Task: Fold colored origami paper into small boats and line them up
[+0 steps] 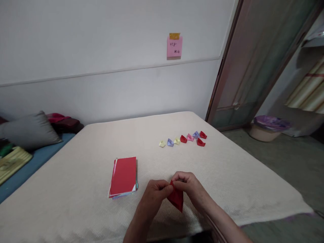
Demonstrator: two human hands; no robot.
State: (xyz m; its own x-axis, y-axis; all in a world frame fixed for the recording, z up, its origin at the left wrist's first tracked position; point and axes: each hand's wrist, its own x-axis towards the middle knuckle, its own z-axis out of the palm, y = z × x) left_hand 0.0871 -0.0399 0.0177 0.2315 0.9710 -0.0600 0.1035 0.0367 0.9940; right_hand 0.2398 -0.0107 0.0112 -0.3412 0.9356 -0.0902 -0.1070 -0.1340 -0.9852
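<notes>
As left hand (154, 197) and right hand (186, 184) pinch, red paper (176, 198) tapers.

Stack of red origami paper (123, 177) just beside left hand (153, 197), blocking leftward passage; forward route lies over cream bedspread (222, 189) up to row of folded paper boats (182, 139); hand could pass between stack and row; wall (108, 98) stops far side.
</notes>
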